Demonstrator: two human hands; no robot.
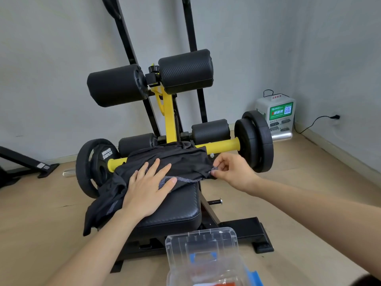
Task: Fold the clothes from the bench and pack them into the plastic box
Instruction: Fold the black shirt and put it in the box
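Setting: small gym room. Evidence: yellow-and-black weight machine (168, 120) with padded rollers (115, 85) and weight plates (255, 141); second black frame (26, 162) at left; power-bank kiosk (276, 116) in corner; wood floor (309, 203), grey walls (51, 79).

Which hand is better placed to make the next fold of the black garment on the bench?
Probably the right hand: it pinches the right edge of the black garment, free to carry it across. The left hand lies flat on the cloth, pinning it to the bench seat.

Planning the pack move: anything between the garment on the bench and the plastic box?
Nothing visible: black garment lies on the bench seat; plastic box stands in front of it, nearer the camera. Lid state unclear.
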